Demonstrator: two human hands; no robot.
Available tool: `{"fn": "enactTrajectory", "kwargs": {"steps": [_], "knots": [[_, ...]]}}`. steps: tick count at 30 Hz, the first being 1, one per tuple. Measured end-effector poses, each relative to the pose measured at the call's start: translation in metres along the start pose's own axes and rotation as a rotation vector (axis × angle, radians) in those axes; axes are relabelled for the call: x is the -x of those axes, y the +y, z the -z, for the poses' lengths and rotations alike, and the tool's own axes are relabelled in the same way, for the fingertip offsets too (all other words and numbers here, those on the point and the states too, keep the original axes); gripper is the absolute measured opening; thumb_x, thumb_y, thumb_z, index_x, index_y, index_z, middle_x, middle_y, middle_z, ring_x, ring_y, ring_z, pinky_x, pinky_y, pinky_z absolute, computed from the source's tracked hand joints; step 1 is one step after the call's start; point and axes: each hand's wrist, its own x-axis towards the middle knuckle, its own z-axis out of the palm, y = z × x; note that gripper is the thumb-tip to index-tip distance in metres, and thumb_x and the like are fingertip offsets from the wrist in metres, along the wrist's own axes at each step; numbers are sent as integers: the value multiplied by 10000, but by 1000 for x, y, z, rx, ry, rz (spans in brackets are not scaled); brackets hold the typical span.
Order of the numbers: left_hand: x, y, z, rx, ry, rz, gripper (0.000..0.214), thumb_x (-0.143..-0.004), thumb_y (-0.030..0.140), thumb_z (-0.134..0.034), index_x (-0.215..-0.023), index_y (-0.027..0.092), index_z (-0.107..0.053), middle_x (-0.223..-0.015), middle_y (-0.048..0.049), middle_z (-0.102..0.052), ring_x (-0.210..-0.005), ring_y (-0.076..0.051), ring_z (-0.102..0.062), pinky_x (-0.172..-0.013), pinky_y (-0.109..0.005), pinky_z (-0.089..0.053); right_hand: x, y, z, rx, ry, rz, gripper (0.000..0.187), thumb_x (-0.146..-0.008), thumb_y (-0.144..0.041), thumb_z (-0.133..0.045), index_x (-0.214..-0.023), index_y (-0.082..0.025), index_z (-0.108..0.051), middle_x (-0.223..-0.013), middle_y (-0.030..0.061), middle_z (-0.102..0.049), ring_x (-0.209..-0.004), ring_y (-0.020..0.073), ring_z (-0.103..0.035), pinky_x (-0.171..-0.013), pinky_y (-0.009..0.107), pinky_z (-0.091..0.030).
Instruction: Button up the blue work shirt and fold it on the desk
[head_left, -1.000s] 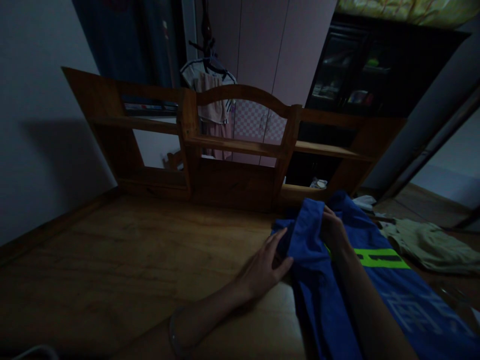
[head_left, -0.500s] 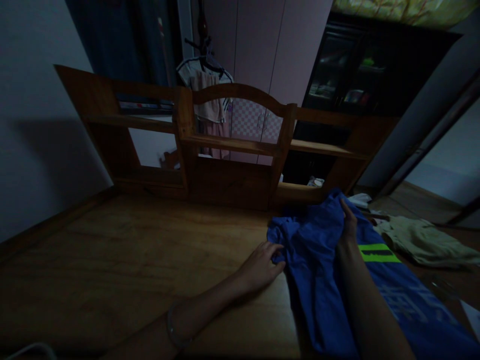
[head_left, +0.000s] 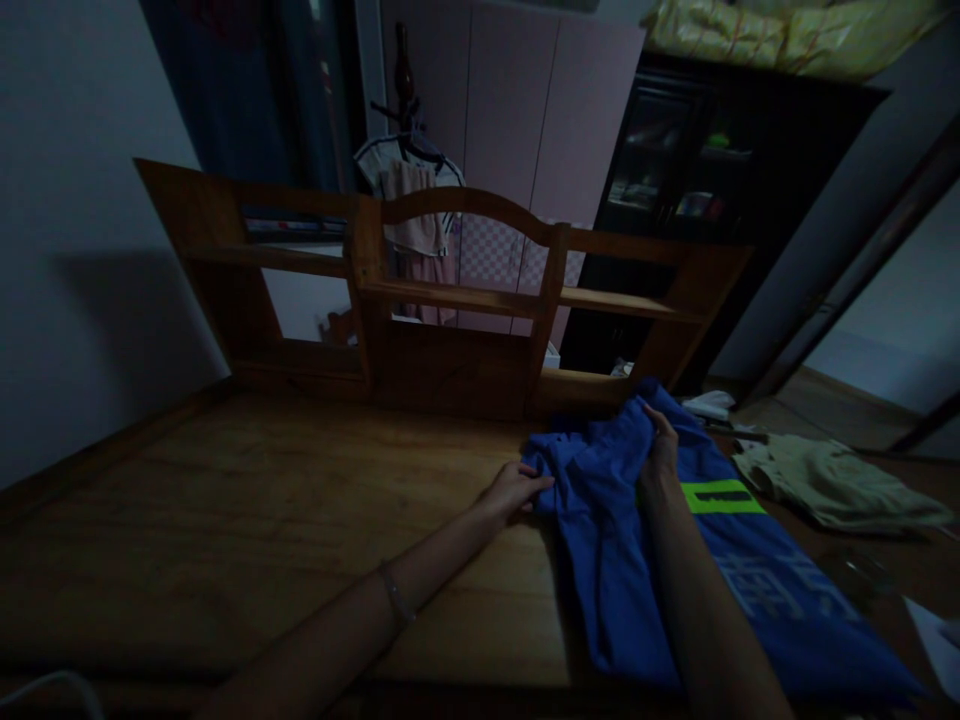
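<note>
A blue garment [head_left: 600, 560] with a bright yellow-green stripe and pale printed characters lies bunched over the right end of the wooden bed board and beyond. My left hand [head_left: 517, 488] pinches its left edge, fingers closed on the cloth; a thin bracelet [head_left: 396, 592] circles that wrist. Higher up the garment, my right hand [head_left: 660, 445] grips a fold near the collar-like top, thumb upward. Part of its fingers is hidden behind the cloth.
A wooden headboard with shelves [head_left: 450, 295] stands at the far end. To the right lies a khaki cloth [head_left: 832, 480]. Behind are a clothes stand with hung garments [head_left: 412, 200], a pink wardrobe [head_left: 502, 110] and a dark cabinet [head_left: 720, 200]. A white cable [head_left: 67, 680] sits at lower left.
My left hand has moved slightly up and left and now pinches the garment's edge more closely. My right hand and the cloth have shifted left in the view, which has also tilted a little.
</note>
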Motion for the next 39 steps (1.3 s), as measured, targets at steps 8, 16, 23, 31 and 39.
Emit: {"fn": "enactTrajectory", "kwargs": {"steps": [8, 16, 23, 31, 39], "knots": [[26, 11, -1, -55, 6, -133, 124, -696, 253, -628, -664, 151, -564, -539, 41, -506, -482, -78, -478, -455, -176, -350, -11, -2, 13, -132, 64, -61, 99, -693, -276, -612, -745, -192, -623, -586, -42, -660, -642, 156, -675, -723, 291, -585], [50, -5, -2, -170, -48, -219, 125, -688, 238, -627, -634, 148, -559, -636, 1, -588, -602, -119, -561, -561, -205, -432, -12, -4, 17, -135, 43, -41, 137, -739, -329, -608, -782, -201, -631, -579, -39, -646, -584, 147, -655, -628, 265, -582], [35, 7, 18, -255, 166, -278, 289, -795, 452, -572, -740, 173, -520, -680, 10, -566, -668, -127, -562, -627, -231, -445, -1, -6, -2, -122, -60, -78, 167, -776, -344, -635, -879, -212, -634, -704, -45, -684, -592, 121, -652, -610, 227, -569], [10, 49, -7, -173, -35, -448, 644, -675, 479, -739, -1216, 220, -505, -1215, -94, -576, -1090, -213, -559, -911, -327, -447, 23, -7, -30, -22, -294, -86, 244, -786, -377, -659, -981, -234, -633, -870, -25, -699, -747, 146, -668, -676, 236, -554], [11, 58, -25, -84, -128, -460, 416, -724, 459, -697, -981, 137, -638, -920, -79, -694, -815, -197, -654, -706, -278, -511, 16, 4, -31, 274, -192, 140, 365, -769, -477, -656, -1033, -224, -664, -991, 14, -675, -962, 202, -622, -869, 321, -491]]}}
